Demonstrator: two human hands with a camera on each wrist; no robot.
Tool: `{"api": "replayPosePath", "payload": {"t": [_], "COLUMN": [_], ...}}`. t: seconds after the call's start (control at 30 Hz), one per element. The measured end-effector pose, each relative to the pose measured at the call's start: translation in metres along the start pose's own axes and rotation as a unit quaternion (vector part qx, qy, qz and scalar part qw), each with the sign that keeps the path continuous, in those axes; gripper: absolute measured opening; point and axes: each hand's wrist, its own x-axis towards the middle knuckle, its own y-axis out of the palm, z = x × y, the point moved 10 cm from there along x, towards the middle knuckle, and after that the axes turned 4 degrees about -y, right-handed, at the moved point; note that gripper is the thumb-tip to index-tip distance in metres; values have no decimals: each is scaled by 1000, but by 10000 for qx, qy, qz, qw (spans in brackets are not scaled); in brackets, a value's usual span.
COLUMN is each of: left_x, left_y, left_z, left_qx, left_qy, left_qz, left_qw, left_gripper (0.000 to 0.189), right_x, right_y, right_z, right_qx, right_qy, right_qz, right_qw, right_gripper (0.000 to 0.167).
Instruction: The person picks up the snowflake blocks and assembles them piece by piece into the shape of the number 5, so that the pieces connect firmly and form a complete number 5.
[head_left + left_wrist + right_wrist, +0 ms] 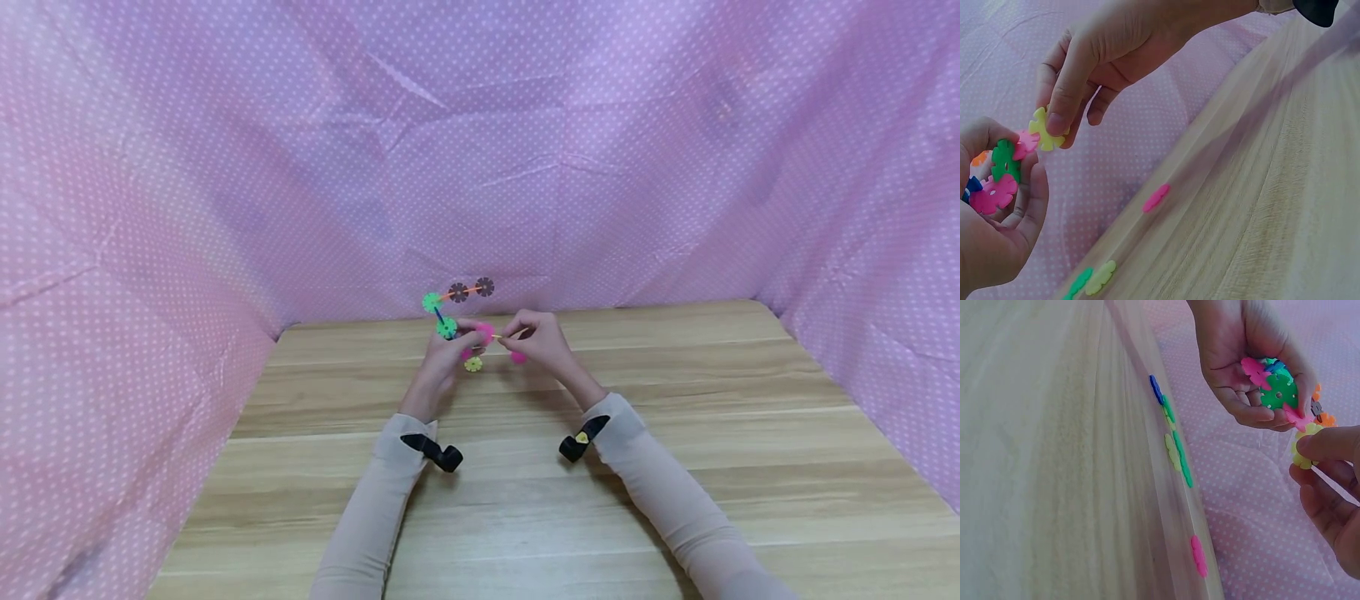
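My left hand (pixel 441 358) grips a chain of notched plastic snowflake discs in its curled fingers. Within that grip, a green disc (pixel 1279 392) and a pink disc (pixel 996 195) show in the wrist views. The far part of the chain rises beyond the hand, with bright green (pixel 431 302), dark brown (pixel 458 292) and thin edge-on orange pieces. My right hand (pixel 546 340) pinches a yellow disc (pixel 1040 128) between thumb and fingers. The yellow disc meets the edge of a pink disc (pixel 1025 145) at the chain's near end.
Loose discs lie on the wooden table (pixel 510 517) near its far edge: a pink one (pixel 1157 198), a pale yellow one (pixel 1101 278), a blue one (pixel 1155 389) and green ones (pixel 1182 459). Pink dotted cloth (pixel 480 167) hangs behind and beside the table.
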Motion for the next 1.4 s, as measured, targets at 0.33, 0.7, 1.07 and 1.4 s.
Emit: {"api": "replayPosePath", "payload": {"t": [0.33,0.7,1.07,1.4], "left_x": [-3,-3,-2,-8], "left_y": [1,3,-1,4], "left_z": [-2,-7,-6,-3], "left_qx": [-113,-122,-52,70], "left_qy": [84,252,242,339], "left_qz": [-154,-211,-197,7], "left_qw": [9998,9994,9995,9994], "left_gripper": [17,19,17,15], "right_x": [-8,-5,-2,-9], "right_y": [-3,-2,7,11], "right_z": [44,33,-8,-19], "right_qx": [-23,-188,417,1088], "right_qy": [-488,-652,458,1128], "right_qz": [-127,-377,181,279], "right_qw": [9987,9970,9979,9872], "right_gripper": [5,6,20,25]}}
